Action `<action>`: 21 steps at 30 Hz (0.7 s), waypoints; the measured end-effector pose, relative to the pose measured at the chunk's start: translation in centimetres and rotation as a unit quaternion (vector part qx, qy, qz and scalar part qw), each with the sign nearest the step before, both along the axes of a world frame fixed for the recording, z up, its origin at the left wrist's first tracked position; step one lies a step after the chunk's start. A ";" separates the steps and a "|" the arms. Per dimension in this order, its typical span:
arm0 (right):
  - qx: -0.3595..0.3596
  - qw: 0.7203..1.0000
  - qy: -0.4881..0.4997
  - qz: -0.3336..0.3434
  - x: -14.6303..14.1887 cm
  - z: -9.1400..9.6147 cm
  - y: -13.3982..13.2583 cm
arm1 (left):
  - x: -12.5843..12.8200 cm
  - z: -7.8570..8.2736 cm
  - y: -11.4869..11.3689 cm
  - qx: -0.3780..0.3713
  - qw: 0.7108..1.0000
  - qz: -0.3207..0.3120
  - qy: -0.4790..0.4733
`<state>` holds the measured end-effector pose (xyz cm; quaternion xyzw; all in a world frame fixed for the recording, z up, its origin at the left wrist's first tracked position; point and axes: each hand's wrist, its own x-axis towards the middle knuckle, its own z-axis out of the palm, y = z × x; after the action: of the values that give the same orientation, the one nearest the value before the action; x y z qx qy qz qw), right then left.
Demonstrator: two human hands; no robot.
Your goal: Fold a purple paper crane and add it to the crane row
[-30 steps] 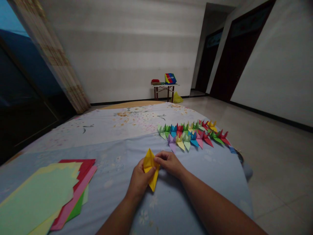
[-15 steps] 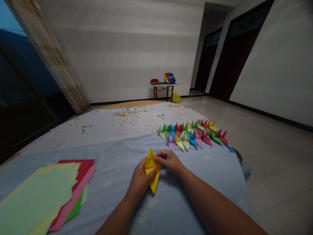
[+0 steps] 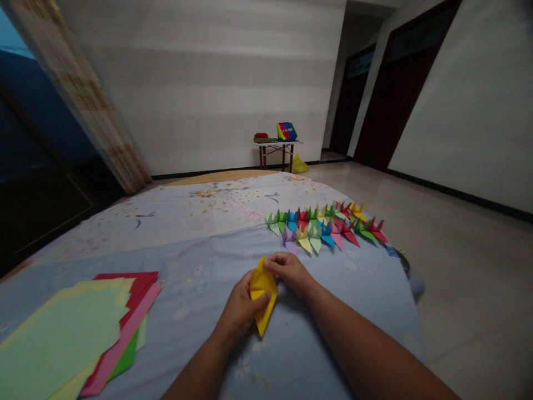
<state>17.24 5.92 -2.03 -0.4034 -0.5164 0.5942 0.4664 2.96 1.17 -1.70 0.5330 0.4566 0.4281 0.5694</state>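
Note:
A folded piece of yellow origami paper (image 3: 264, 293) sits between my hands, pointed at the bottom tip and upper end. My left hand (image 3: 241, 309) holds it from below and the left side, thumb across its face. My right hand (image 3: 289, 272) pinches its upper right edge. Above my hands, several folded paper cranes (image 3: 320, 229) in mixed colours stand in rows on the blue bedsheet (image 3: 200, 266). Part of the yellow paper is hidden by my fingers.
A stack of green, yellow, pink and red paper sheets (image 3: 69, 339) lies left of my hands. Beyond the bedding, a small table (image 3: 277, 145) holds a colourful box. A curtain hangs at left; tiled floor lies right.
The yellow paper has turned slightly in my hands, its lower tip now swung further right. The view has drifted a little, shifting the room to the left and upward.

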 end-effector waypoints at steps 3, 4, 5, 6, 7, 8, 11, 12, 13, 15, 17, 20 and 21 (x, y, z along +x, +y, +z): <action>-0.004 1.000 0.009 -0.004 0.0 0.0 0.0 | 0.0 -0.1 0.0 0.015 1.000 -0.014 0.005; -0.004 1.000 0.010 -0.005 0.0 0.0 0.0 | 0.0 -0.1 0.0 0.017 1.000 -0.016 0.005; -0.004 1.000 0.011 -0.007 0.1 0.0 0.0 | 0.0 -0.2 0.0 0.017 1.000 -0.017 0.005; -0.003 1.000 0.010 -0.008 0.1 0.0 0.0 | 0.0 -0.2 0.0 0.016 1.000 -0.017 0.004; -0.001 1.000 0.009 -0.009 0.1 0.1 0.0 | 0.0 -0.2 0.0 0.015 1.000 -0.017 0.004; 0.000 1.000 0.008 -0.009 0.1 0.1 0.0 | 0.0 -0.3 0.1 0.014 1.000 -0.017 0.004; 0.004 1.000 0.007 -0.010 0.0 0.2 -0.1 | -0.1 -0.3 0.1 0.014 1.000 -0.017 0.011; 0.003 1.000 0.008 -0.011 0.0 0.3 -0.1 | -0.1 -0.2 0.1 0.015 1.000 -0.018 0.014; 0.001 1.000 0.011 -0.012 0.0 0.4 -0.1 | -0.1 -0.2 0.1 0.017 1.000 -0.020 0.016; -0.004 1.000 0.018 -0.014 0.0 0.4 -0.2 | -0.1 -0.2 0.1 0.016 0.999 -0.023 0.020; -0.006 1.000 0.025 -0.016 0.0 0.4 -0.2 | -0.2 -0.1 0.1 0.013 0.999 -0.025 0.020; 0.000 0.999 0.033 -0.017 0.0 0.3 -0.1 | -0.2 -0.1 0.1 0.010 0.999 -0.029 0.016; 0.001 0.999 0.033 -0.018 0.0 0.1 -0.1 | -0.1 -0.1 0.1 0.009 0.999 -0.028 0.017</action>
<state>17.21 5.86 -1.91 -0.3920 -0.4942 0.5981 0.4943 2.83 1.23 -1.80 0.5577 0.4470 0.4072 0.5687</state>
